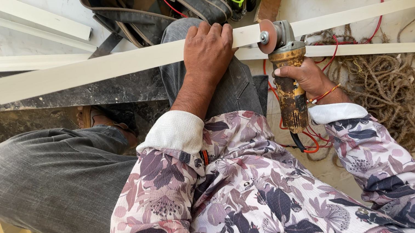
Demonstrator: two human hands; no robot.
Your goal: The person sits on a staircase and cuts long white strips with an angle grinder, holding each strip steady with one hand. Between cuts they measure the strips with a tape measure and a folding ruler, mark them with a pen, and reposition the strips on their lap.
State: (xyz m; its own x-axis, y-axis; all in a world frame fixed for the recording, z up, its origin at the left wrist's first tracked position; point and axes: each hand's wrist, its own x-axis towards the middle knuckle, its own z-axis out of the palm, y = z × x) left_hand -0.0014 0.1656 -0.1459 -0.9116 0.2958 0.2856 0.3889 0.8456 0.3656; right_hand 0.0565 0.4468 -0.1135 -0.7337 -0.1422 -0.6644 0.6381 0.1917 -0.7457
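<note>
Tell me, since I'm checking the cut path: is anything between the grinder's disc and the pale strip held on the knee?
Nothing visible. The angle grinder in the right hand has its disc right at the cream strip. The left hand presses the strip down just beside the disc, close but not in between.

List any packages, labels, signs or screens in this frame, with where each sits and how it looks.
None can be made out: no package, sign or screen.
Orange tab: small, at the left sleeve cuff; too small to tell if it is a label.
Angle grinder: in the right hand, its worn yellow body shows no clear label.
</note>
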